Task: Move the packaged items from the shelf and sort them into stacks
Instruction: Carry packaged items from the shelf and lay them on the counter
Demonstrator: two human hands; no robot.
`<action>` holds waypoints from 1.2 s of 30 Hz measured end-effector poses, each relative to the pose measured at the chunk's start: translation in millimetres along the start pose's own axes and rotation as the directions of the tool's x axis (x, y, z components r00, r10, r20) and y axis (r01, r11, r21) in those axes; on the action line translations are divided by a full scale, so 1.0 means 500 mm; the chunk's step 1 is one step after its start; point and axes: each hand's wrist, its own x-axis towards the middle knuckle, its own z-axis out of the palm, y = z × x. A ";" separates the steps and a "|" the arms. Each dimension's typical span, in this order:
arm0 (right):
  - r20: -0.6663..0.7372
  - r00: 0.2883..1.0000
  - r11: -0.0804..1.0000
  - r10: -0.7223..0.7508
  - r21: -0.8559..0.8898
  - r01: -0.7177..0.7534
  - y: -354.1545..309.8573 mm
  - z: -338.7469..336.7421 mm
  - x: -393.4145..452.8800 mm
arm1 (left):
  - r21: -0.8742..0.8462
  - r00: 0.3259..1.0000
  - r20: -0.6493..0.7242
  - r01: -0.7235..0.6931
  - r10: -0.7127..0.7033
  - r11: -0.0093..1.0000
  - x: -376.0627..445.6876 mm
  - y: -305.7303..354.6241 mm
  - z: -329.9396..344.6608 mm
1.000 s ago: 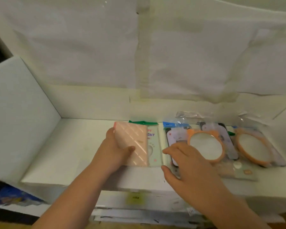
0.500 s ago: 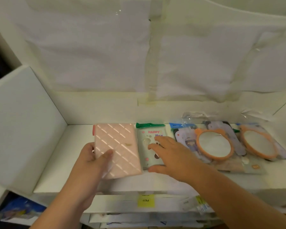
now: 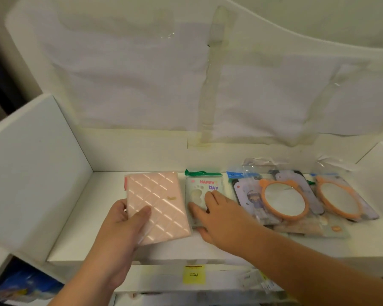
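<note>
White shelf point(image 3: 86, 228) spans the view under both hands, with a white divider panel point(image 3: 31, 173) standing to the left of the left hand; back wall behind covered by taped white sheets point(image 3: 142, 85); tape strip point(image 3: 210, 85) runs down the middle above the right hand; pink quilted packaged item point(image 3: 157, 204) lies on the shelf surface, in the left hand's grasp, diamond pattern with a small gold mark on its face; left hand point(image 3: 122, 226) holds its near-left edge, thumb on top of the cover, fingers curled round the left side; just right of it, touching or nearly so, a pale green "HAPPY DAY" packaged card point(image 3: 202, 188) with a green header strip, lying flat; right hand point(image 3: 217, 215) rests on that card, fingers straight and spread, fingertips pressing down on its face, thumb at the card's near edge; right of the right hand, an orange-rimmed round mirror point(image 3: 283, 199) in clear packaging lies on top of purple cartoon-printed packs point(image 3: 248, 195); further right, well apart from both hands, a second orange-rimmed mirror point(image 3: 338, 197) on similar packs; clear bag tops stick up behind both; flat pale packs under the mirror piles, detail too blurred to tell; below the hands, a yellow price tag point(image 3: 194, 275) on the shelf's front edge; blue item point(image 3: 24, 281) on a lower level, down-left of the left arm.
</note>
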 end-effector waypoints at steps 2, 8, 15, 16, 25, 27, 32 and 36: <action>0.039 0.999 1.000 -0.013 -0.024 0.014 -0.004 -0.005 0.005 | -0.019 1.000 -0.013 0.014 -0.014 1.000 0.002 0.002 0.001; 0.119 0.993 0.999 -0.015 0.034 0.011 0.000 -0.033 0.011 | -0.046 0.999 -0.024 0.038 -0.039 0.998 0.006 0.005 -0.001; 0.136 0.975 0.971 0.177 0.137 -0.195 -0.049 -0.011 0.022 | -0.063 0.997 -0.021 0.068 -0.069 0.996 0.011 0.003 0.000; 0.129 0.973 0.968 0.193 0.139 -0.210 -0.052 -0.013 0.024 | -0.066 0.997 -0.024 0.070 -0.071 0.995 0.012 0.003 0.000; 0.190 0.968 0.980 0.165 0.081 -0.183 -0.065 -0.028 0.035 | -0.074 0.997 -0.033 0.067 -0.069 0.995 0.008 0.008 0.002; 0.190 0.968 0.979 0.165 0.084 -0.184 -0.067 -0.023 0.036 | -0.075 0.997 -0.038 0.069 -0.072 0.995 0.004 0.011 0.002; 0.081 0.989 0.987 0.127 0.087 -0.134 -0.055 -0.014 0.023 | -0.087 0.997 -0.045 0.066 -0.070 0.994 -0.006 0.021 0.001; -0.051 0.990 0.974 0.134 0.190 -0.122 -0.042 -0.020 -0.001 | -0.104 0.997 -0.033 0.063 -0.067 0.993 -0.011 0.027 0.001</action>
